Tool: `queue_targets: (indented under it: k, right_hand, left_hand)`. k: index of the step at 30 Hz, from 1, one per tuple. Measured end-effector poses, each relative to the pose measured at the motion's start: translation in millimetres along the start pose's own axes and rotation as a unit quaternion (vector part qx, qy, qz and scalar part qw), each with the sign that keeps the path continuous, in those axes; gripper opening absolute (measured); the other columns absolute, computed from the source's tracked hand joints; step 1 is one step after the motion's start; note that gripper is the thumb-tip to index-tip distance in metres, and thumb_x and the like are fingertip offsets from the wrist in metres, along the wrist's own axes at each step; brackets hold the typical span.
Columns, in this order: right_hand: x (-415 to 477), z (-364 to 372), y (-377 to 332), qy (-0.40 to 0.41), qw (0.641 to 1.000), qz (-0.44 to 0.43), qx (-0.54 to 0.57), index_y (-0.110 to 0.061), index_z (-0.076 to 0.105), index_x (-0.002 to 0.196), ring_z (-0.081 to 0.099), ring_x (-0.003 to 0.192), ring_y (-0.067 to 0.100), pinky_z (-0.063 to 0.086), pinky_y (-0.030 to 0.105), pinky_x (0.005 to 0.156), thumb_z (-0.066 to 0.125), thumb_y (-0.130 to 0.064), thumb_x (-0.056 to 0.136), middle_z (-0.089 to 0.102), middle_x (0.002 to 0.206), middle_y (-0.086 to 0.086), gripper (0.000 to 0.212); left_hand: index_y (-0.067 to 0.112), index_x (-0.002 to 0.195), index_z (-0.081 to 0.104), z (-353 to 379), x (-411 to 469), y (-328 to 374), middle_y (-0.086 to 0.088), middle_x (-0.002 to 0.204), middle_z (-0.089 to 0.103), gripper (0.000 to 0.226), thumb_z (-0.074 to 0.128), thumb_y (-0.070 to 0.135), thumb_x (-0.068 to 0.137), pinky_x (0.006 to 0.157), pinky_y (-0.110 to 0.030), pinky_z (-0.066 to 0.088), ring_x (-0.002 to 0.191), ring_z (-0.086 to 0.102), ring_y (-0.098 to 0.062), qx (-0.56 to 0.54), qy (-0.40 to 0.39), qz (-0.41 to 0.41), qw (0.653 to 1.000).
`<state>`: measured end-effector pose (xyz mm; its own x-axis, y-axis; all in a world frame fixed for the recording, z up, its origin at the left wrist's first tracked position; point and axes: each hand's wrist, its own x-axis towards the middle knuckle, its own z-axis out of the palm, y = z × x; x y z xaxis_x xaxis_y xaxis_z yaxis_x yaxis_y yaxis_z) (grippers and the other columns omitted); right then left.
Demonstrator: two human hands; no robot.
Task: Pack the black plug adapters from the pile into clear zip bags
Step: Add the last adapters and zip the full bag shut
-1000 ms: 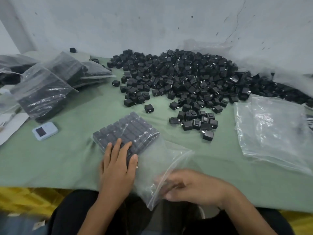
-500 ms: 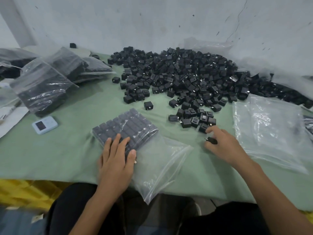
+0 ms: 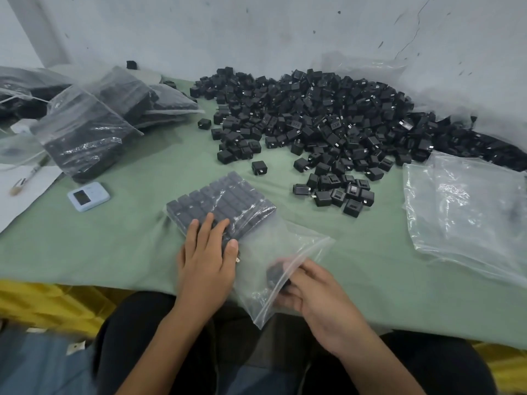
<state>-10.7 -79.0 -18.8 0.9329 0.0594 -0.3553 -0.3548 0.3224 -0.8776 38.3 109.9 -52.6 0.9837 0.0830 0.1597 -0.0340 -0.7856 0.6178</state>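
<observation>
Zip bag (image 3: 288, 240) overhangs the worktop's (image 3: 114, 246) near edge; our left hand (image 3: 206, 260) lies flat on its packed rows (image 3: 228, 201), our right hand (image 3: 316, 295) pinches an adapter (image 3: 275, 271) at its mouth.

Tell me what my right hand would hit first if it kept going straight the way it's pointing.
Likely the packed adapters in the zip bag, beside the thumb of the left hand. The right hand holds an adapter; depth through plastic is unclear.

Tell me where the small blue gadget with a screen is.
Head view, left side: the blue gadget lies on the green cloth, just nearer than a filled zip bag, right of the white paper.
</observation>
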Motion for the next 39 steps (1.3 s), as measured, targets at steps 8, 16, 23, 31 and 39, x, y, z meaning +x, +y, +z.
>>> queue_targets:
  k: [8, 16, 23, 31, 39]
  right_hand:
    - [46.1, 49.9, -2.8, -0.012, 0.992, -0.122, -0.008, -0.018, 0.077, 0.094, 0.070, 0.097, 0.025, 0.057, 0.035, 0.087, 0.062, -0.012, 0.091, 0.075, 0.100, 0.007, 0.016]
    - [50.3, 42.0, 18.1, 0.041, 0.923, -0.281, -0.260, 0.000, 0.065, 0.113, 0.066, 0.095, 0.004, 0.049, 0.016, 0.087, 0.056, 0.008, 0.094, 0.071, 0.103, 0.003, 0.022]
    - [58.7, 41.5, 22.5, 0.028, 0.920, -0.245, -0.306, -0.003, 0.069, 0.111, 0.064, 0.107, 0.024, 0.047, 0.041, 0.104, 0.058, 0.007, 0.093, 0.068, 0.113, 0.013, 0.024]
    - [68.1, 34.9, 30.5, 0.048, 0.882, -0.258, -0.391, -0.020, 0.070, 0.117, 0.062, 0.105, 0.001, 0.047, 0.022, 0.101, 0.062, -0.009, 0.094, 0.068, 0.113, -0.009, 0.026]
    - [65.6, 35.5, 28.3, 0.080, 0.894, -0.205, -0.391, -0.026, 0.064, 0.111, 0.066, 0.098, 0.006, 0.053, 0.034, 0.093, 0.065, -0.024, 0.094, 0.071, 0.102, -0.008, 0.017]
  left_hand:
    - [0.036, 0.152, 0.031, 0.8, -0.1, 0.6, 0.015, 0.166, 0.009, 0.050, 0.030, 0.046, 0.103, 0.120, -0.037, 0.002, 0.150, -0.010, -0.003, 0.001, -0.002, 0.002, 1.000]
    - [0.036, 0.152, 0.031, 1.1, -2.1, 0.5, 0.016, 0.165, 0.009, 0.050, 0.028, 0.047, 0.103, 0.120, -0.036, 0.003, 0.151, -0.010, -0.003, -0.003, 0.006, 0.003, 1.000]
    - [0.035, 0.152, 0.031, 4.1, -0.4, -3.0, 0.015, 0.165, 0.011, 0.051, 0.029, 0.049, 0.103, 0.120, -0.038, 0.004, 0.151, -0.008, -0.004, -0.003, 0.010, 0.008, 1.000]
    - [0.036, 0.153, 0.027, 3.4, -0.9, -4.3, 0.013, 0.166, 0.010, 0.056, 0.024, 0.057, 0.101, 0.121, -0.041, 0.005, 0.152, -0.008, -0.007, 0.010, 0.003, 0.016, 1.000]
    - [0.034, 0.152, 0.031, -4.4, -0.4, -0.7, 0.011, 0.164, 0.018, 0.059, 0.030, 0.059, 0.099, 0.119, -0.039, 0.013, 0.152, 0.002, -0.012, 0.050, 0.000, 0.020, 0.999]
